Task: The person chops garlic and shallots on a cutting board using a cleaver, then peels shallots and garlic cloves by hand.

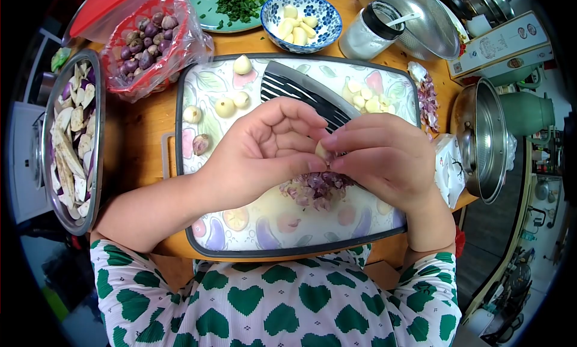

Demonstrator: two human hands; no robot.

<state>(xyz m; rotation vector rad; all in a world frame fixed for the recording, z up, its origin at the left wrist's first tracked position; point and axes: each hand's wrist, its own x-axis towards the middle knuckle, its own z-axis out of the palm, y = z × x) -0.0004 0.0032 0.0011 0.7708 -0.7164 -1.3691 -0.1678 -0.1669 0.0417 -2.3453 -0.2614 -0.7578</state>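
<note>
My left hand point(264, 149) and my right hand point(387, 158) meet over the middle of the cutting board point(240, 239). Between their fingertips is a small pale garlic clove point(323, 150), partly hidden by the fingers. Under the hands lies a heap of purple garlic skins point(318, 191). A knife with a black-and-white striped blade point(300, 88) lies flat behind them, its lower end covered by my hands. Left on the board are several whole peeled cloves point(225, 107) and one with purple skin point(201, 144). Sliced garlic point(369, 100) sits at the upper right.
A red basket of purple bulbs point(147, 46) stands upper left, above a metal bowl of sliced eggplant point(75, 143). Behind the board are a plate of chopped greens point(237, 4), a blue-patterned bowl point(300, 4) of garlic and a jar point(369, 34). A steel pan point(481, 143) is at right.
</note>
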